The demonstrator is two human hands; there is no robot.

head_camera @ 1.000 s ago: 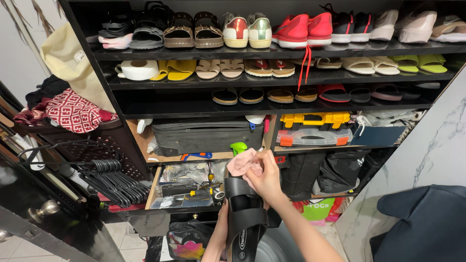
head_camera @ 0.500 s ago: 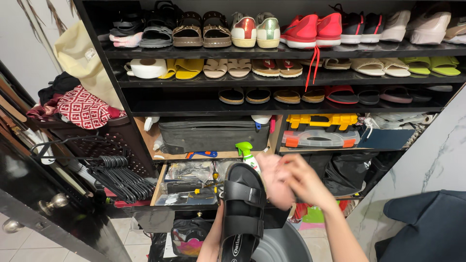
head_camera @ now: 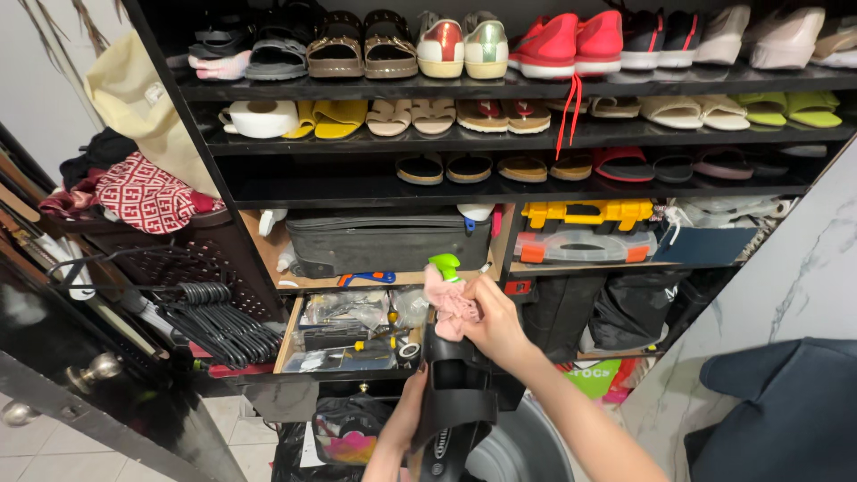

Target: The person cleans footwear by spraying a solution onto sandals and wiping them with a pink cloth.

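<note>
Far left: black hangers point(head_camera: 219, 326) are lying bunched by a dark laundry basket point(head_camera: 170, 259) with red-patterned cloth on top. An open drawer point(head_camera: 344, 339) of small tools is sitting just left of the hands.

Left hand point(head_camera: 406, 419) is coming up from the bottom edge, fingers closed around the left side of a black two-strap sandal point(head_camera: 457, 397), holding it from beneath. Grip is firm as far as visible; the palm is hidden behind the shoe.

The sandal is sitting bottom centre, in front of the drawer and above a grey bin point(head_camera: 527, 451). Its long axis is running near vertical in view, toe end up and away from the person, heel end down by the wrist.

Right hand point(head_camera: 489, 319) is reaching in from lower right, forearm angled up-left, fingers bunched tight on a pink cloth point(head_camera: 446, 299). Cloth is pressing on the sandal's toe end, so the shoe is lying directly below and slightly left of this hand. Right hand is the nearer one to the toe; left is nearer the heel.

A green spray nozzle point(head_camera: 444, 262) is poking up just behind the cloth. Shoe shelves point(head_camera: 500, 89) are filling the top of the view.
</note>
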